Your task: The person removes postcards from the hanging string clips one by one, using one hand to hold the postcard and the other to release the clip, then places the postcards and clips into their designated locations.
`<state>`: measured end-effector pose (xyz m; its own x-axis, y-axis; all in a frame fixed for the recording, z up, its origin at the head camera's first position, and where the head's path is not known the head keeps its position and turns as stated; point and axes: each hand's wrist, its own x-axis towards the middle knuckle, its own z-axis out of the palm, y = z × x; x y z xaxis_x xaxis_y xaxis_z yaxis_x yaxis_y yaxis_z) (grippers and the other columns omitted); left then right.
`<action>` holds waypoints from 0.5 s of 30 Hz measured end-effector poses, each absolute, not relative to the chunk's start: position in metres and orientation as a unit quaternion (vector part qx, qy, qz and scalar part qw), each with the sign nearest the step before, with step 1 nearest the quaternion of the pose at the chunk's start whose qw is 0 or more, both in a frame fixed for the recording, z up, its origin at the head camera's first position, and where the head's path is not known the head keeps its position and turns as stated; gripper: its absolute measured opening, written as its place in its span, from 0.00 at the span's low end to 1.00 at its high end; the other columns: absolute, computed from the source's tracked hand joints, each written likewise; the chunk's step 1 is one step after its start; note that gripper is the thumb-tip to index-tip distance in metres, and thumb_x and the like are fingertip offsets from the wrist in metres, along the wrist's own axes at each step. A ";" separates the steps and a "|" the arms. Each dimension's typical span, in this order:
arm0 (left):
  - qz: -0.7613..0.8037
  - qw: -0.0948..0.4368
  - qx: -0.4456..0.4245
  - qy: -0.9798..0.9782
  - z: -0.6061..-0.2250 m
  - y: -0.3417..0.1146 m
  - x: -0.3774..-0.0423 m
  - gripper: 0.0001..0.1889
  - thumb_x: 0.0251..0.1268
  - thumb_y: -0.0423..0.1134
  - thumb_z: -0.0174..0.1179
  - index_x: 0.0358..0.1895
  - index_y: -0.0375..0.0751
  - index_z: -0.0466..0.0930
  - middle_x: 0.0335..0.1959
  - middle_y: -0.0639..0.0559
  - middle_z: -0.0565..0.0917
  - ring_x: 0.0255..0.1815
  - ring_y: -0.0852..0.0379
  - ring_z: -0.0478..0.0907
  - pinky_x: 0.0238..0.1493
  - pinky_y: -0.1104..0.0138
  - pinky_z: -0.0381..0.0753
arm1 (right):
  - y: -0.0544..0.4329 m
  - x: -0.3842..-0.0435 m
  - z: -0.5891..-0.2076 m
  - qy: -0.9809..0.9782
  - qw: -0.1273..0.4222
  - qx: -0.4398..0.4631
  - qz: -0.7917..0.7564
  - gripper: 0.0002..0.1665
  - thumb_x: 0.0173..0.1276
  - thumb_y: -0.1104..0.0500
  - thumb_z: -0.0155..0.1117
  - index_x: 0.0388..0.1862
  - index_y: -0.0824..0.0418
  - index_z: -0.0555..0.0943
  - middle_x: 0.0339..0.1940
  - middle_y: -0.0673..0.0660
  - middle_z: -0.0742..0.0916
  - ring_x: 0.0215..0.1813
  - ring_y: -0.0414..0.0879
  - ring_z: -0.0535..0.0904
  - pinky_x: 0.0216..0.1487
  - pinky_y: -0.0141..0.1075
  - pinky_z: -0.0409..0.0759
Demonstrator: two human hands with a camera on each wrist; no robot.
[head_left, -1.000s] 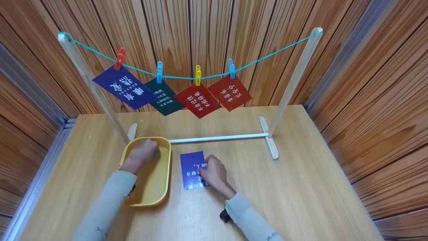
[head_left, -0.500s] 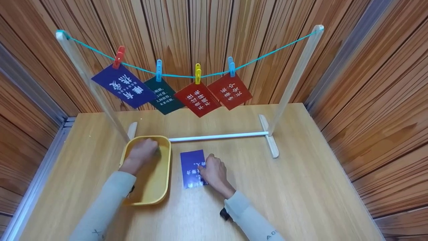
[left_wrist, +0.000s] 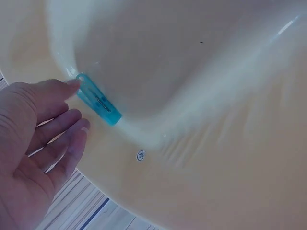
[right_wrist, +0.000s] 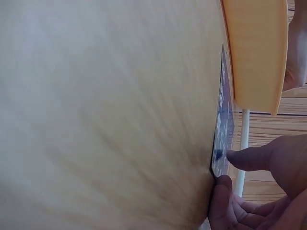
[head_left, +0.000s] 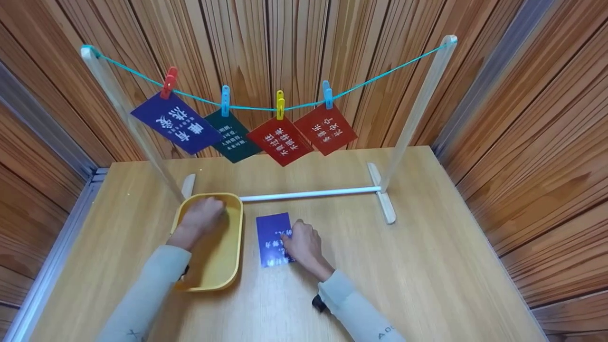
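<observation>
My left hand (head_left: pixel 203 217) reaches into the yellow plastic basin (head_left: pixel 240 247). In the left wrist view its thumb and forefinger pinch one end of a light-blue clothespin (left_wrist: pixel 100 101) against the basin's inner wall, while the other fingers curl loosely. On the table to the right of the basin lies a purple card (head_left: pixel 271 240) with white lettering. My right hand (head_left: pixel 305 244) grips the card's right edge. Seen from the right wrist, the thumb rests on the card's face and the forefinger is at its edge.
Behind the hands stands a wooden rack (head_left: pixel 418 114) with a sagging turquoise cord (head_left: pixel 380 79). Clothespins hold a purple card (head_left: pixel 178 124), a green card (head_left: pixel 236 142) and two red cards (head_left: pixel 281 142) on it. A white bar (head_left: pixel 311 194) joins the rack's feet.
</observation>
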<state>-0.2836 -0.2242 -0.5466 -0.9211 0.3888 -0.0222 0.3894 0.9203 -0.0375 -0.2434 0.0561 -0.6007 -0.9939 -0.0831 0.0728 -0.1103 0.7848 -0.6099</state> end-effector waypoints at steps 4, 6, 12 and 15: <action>0.022 0.017 0.189 0.982 -0.543 -0.224 -0.284 0.08 0.73 0.29 0.63 0.49 0.31 0.87 0.31 0.40 0.87 0.28 0.49 0.82 0.37 0.58 0.90 | 0.058 -0.242 -0.599 -0.939 0.022 0.049 0.340 0.16 0.71 0.52 0.73 0.35 0.63 0.79 0.20 0.47 0.75 0.20 0.40 0.70 0.19 0.33 0.65; 0.035 0.010 0.186 0.982 -0.541 -0.224 -0.284 0.08 0.73 0.31 0.64 0.49 0.31 0.87 0.30 0.41 0.86 0.27 0.49 0.82 0.34 0.59 0.89 | 0.060 -0.241 -0.597 -0.935 0.025 0.048 0.352 0.15 0.72 0.52 0.71 0.38 0.63 0.80 0.20 0.48 0.78 0.20 0.40 0.72 0.20 0.32 0.66; 0.052 -0.032 0.193 0.979 -0.535 -0.226 -0.279 0.12 0.71 0.36 0.67 0.49 0.31 0.84 0.34 0.38 0.87 0.29 0.47 0.84 0.33 0.57 0.89 | 0.062 -0.240 -0.588 -0.928 0.046 0.046 0.367 0.16 0.74 0.51 0.70 0.42 0.63 0.84 0.20 0.49 0.81 0.20 0.39 0.73 0.22 0.33 0.67; 0.065 -0.040 0.190 0.979 -0.533 -0.227 -0.274 0.14 0.71 0.38 0.68 0.52 0.32 0.84 0.38 0.38 0.89 0.33 0.45 0.86 0.40 0.53 0.92 | 0.062 -0.238 -0.584 -0.927 0.041 0.050 0.370 0.15 0.74 0.50 0.69 0.42 0.63 0.84 0.18 0.46 0.79 0.19 0.38 0.71 0.20 0.31 0.65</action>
